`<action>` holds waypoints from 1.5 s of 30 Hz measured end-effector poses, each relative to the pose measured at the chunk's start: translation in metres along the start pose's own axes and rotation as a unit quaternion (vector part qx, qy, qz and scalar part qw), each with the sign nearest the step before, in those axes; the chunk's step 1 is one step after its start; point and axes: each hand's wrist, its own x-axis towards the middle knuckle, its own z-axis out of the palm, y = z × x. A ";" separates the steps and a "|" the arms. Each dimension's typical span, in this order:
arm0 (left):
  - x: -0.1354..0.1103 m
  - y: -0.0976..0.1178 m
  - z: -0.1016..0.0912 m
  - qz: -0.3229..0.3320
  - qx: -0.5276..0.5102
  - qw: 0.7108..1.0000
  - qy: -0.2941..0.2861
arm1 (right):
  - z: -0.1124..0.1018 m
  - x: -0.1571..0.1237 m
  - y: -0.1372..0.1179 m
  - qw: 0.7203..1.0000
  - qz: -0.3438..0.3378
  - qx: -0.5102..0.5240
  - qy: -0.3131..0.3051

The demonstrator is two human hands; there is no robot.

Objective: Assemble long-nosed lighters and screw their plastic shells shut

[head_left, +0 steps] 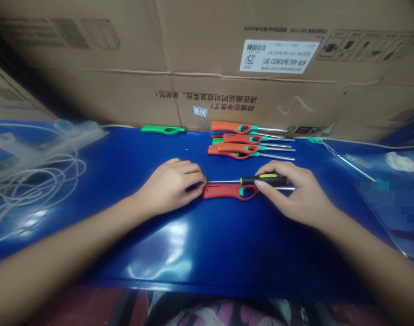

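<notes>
A red long-nosed lighter [220, 191] lies flat on the blue table, its metal tube pointing right. Just beyond it, parallel, is a screwdriver [248, 180] with a black and yellow handle and a thin shaft pointing left. My right hand [298, 192] grips the screwdriver's handle between thumb and fingers, above the lighter's tube. At the other end, my left hand [176, 185] has its fingertips pinched together at the screwdriver's tip, close against the lighter's butt end. Whatever those fingertips hold is hidden.
Several orange, red and green lighters [232, 138] are stacked beyond my hands. A green lighter shell [162, 130] lies against the cardboard box [125, 86]. White cable [47, 167] coils at left. At right are a metal tube [358, 167] and a dark flat device [397, 217].
</notes>
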 end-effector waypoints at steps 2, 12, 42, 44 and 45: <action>0.000 0.000 0.000 -0.002 0.000 1.000 -0.005 | 0.000 0.000 0.000 1.000 0.004 0.002 0.002; 0.000 0.000 0.000 0.000 0.003 1.000 -0.005 | 0.001 0.000 -0.001 0.999 -0.033 -0.013 0.004; 0.000 0.002 -0.002 0.014 0.023 1.000 -0.004 | 0.000 -0.001 -0.003 0.999 -0.052 -0.016 0.006; 0.000 0.002 -0.002 0.015 0.024 1.000 -0.004 | 0.001 0.000 -0.002 0.999 -0.051 -0.016 0.009; 0.000 0.002 -0.002 0.016 0.025 1.000 -0.003 | 0.001 0.000 -0.002 0.998 -0.052 -0.017 0.012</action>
